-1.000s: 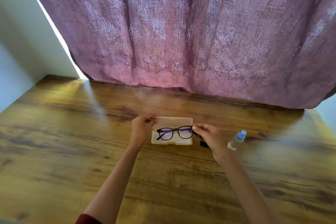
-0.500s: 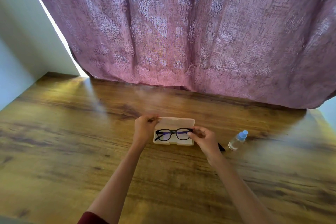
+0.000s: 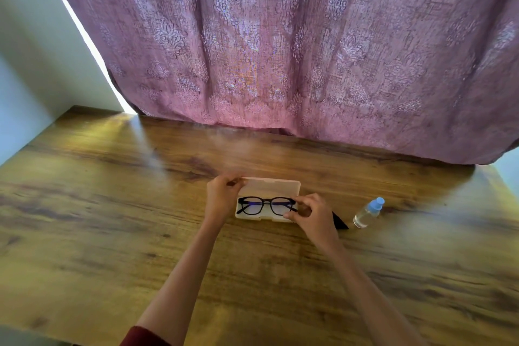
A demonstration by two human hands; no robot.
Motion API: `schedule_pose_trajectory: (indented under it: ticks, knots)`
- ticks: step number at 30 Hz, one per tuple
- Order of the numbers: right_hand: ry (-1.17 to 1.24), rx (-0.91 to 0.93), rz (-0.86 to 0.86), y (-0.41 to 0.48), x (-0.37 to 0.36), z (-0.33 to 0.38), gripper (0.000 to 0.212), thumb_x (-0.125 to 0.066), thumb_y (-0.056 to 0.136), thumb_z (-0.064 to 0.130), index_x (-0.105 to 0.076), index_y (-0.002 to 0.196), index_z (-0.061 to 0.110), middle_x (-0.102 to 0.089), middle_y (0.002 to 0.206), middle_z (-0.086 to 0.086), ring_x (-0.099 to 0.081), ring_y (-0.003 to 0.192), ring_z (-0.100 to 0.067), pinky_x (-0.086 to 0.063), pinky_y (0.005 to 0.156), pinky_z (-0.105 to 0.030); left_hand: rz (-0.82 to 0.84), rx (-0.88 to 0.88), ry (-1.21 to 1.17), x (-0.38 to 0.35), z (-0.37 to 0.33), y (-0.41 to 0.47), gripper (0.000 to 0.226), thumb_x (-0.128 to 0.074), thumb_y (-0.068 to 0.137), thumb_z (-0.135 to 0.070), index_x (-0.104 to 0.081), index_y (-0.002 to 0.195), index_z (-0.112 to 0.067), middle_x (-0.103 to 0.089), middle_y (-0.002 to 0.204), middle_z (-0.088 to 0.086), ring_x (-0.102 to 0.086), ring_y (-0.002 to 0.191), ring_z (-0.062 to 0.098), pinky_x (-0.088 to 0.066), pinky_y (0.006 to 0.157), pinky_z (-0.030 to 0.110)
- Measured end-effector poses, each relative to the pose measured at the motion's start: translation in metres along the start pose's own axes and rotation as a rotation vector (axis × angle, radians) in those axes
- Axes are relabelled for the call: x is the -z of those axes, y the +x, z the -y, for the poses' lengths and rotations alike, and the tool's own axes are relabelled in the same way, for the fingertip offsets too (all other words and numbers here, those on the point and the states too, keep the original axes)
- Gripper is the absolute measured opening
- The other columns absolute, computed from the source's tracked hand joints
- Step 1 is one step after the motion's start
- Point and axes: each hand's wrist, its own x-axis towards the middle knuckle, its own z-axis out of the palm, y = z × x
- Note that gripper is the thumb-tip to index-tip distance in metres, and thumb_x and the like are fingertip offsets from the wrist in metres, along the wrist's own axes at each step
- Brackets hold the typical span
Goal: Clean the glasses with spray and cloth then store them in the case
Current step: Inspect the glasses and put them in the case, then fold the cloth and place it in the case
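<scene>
From my seat I see the glasses [image 3: 266, 205] lying in the open case [image 3: 262, 218], which sits on the table [image 3: 112, 233] straight ahead of both hands and a little beyond them. The frame's long axis runs left to right, in line with the case, lenses facing up and toward me.

The left hand [image 3: 223, 196] is curled on the left end of the raised lid [image 3: 273, 187], thumb and fingers gripping its upper edge and holding it up. The right hand [image 3: 310, 213] is at the other end, fingers and thumb bent in a narrow pinch round the right corner of the frame. I cannot tell whether that end sits flat in the tray or is a touch lifted.

The spray bottle [image 3: 368, 212] stands just to the right of the right hand, and the dark cloth [image 3: 340, 222] shows as a corner behind that hand, between it and the bottle. A pink curtain [image 3: 280, 50] hangs behind the table.

As I read it, storing is the step in hand. The lid hinges along the far side, so it must swing toward me over the frame. The left hand is placed to do that, and the right must first let go and clear sideways.
</scene>
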Motion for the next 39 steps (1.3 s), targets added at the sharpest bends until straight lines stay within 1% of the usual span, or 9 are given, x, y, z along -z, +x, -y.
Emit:
schedule_pose_trajectory:
  ticks: [5, 11, 14, 18, 23, 27, 30, 34, 39]
  knots:
    - [-0.063, 0.012, 0.027, -0.002, 0.0, -0.001, 0.054, -0.076, 0.077, 0.035, -0.06, 0.126, 0.019, -0.05, 0.103, 0.006, -0.046, 0.095, -0.006, -0.034, 0.07, -0.007, -0.001, -0.009, -0.001, -0.001, 0.001, 0.001, 0.022, -0.07, 0.082, -0.011, -0.072, 0.103, -0.008, -0.073, 0.098, 0.004, -0.063, 0.082, 0.01, -0.046, 0.077, 0.017]
    - [-0.065, 0.018, 0.064, -0.003, 0.003, -0.003, 0.06, -0.073, 0.08, 0.039, -0.053, 0.133, 0.018, -0.053, 0.109, 0.004, -0.05, 0.1, -0.009, -0.042, 0.084, -0.02, 0.027, -0.016, 0.001, 0.0, 0.0, 0.0, 0.02, -0.068, 0.083, -0.011, -0.072, 0.102, -0.011, -0.07, 0.09, 0.0, -0.06, 0.078, 0.009, -0.045, 0.073, 0.017]
    - [-0.068, 0.029, 0.031, -0.004, 0.007, -0.008, 0.062, -0.072, 0.08, 0.041, -0.053, 0.134, 0.017, -0.055, 0.109, 0.005, -0.052, 0.101, -0.011, -0.047, 0.089, -0.027, 0.053, 0.002, -0.006, -0.001, 0.003, 0.003, 0.018, -0.067, 0.084, -0.013, -0.071, 0.101, -0.015, -0.067, 0.085, -0.004, -0.057, 0.075, 0.006, -0.041, 0.067, 0.011]
    - [-0.163, 0.049, -0.089, -0.005, 0.017, -0.016, 0.055, -0.071, 0.081, 0.04, -0.058, 0.127, 0.012, -0.057, 0.108, 0.003, -0.049, 0.097, -0.006, -0.042, 0.083, -0.021, 0.097, 0.069, -0.05, -0.005, 0.003, 0.008, 0.023, -0.065, 0.085, -0.012, -0.066, 0.106, -0.021, -0.066, 0.087, -0.004, -0.058, 0.077, 0.004, -0.048, 0.069, 0.012]
    - [-0.227, 0.025, -0.22, -0.005, 0.027, -0.023, 0.039, -0.071, 0.084, 0.029, -0.065, 0.116, 0.007, -0.058, 0.105, -0.002, -0.047, 0.097, -0.011, -0.032, 0.081, -0.021, 0.126, 0.092, -0.042, -0.008, 0.002, 0.014, 0.025, -0.065, 0.086, -0.012, -0.065, 0.111, -0.018, -0.066, 0.096, -0.004, -0.059, 0.082, 0.006, -0.042, 0.06, 0.0]
    - [-0.353, -0.043, -0.194, -0.005, 0.031, -0.03, 0.041, -0.071, 0.083, 0.025, -0.061, 0.12, 0.008, -0.055, 0.113, -0.004, -0.047, 0.11, -0.019, -0.031, 0.084, -0.021, 0.131, 0.105, -0.046, -0.009, 0.002, 0.014, 0.024, -0.063, 0.087, -0.011, -0.066, 0.11, -0.018, -0.067, 0.099, -0.002, -0.059, 0.081, 0.005, -0.039, 0.058, -0.003]
    - [-0.345, -0.078, -0.152, -0.004, 0.032, -0.031, 0.032, -0.069, 0.085, 0.023, -0.064, 0.112, 0.007, -0.058, 0.108, -0.003, -0.049, 0.104, -0.017, -0.034, 0.08, -0.021, 0.139, 0.122, -0.049, -0.009, 0.002, 0.015, 0.026, -0.064, 0.087, -0.01, -0.065, 0.111, -0.017, -0.066, 0.102, -0.001, -0.058, 0.082, 0.004, -0.038, 0.057, -0.003]
    - [-0.117, -0.171, -0.187, -0.003, 0.037, -0.025, 0.021, -0.064, 0.089, 0.022, -0.066, 0.106, 0.009, -0.066, 0.101, -0.001, -0.056, 0.088, -0.011, -0.04, 0.072, -0.019, 0.159, 0.139, -0.056, -0.009, 0.002, 0.015, 0.028, -0.063, 0.087, -0.012, -0.063, 0.115, -0.017, -0.065, 0.109, -0.002, -0.058, 0.088, 0.006, -0.04, 0.058, 0.0]
    - [0.501, -0.396, -0.15, 0.001, 0.048, -0.014, 0.013, -0.066, 0.088, 0.022, -0.064, 0.099, 0.016, -0.066, 0.101, -0.001, -0.061, 0.094, -0.013, -0.045, 0.069, -0.02, 0.182, 0.156, -0.046, -0.006, 0.001, 0.015, 0.031, -0.062, 0.089, -0.015, -0.06, 0.119, -0.016, -0.064, 0.116, 0.0, -0.056, 0.093, 0.006, -0.041, 0.071, 0.008]
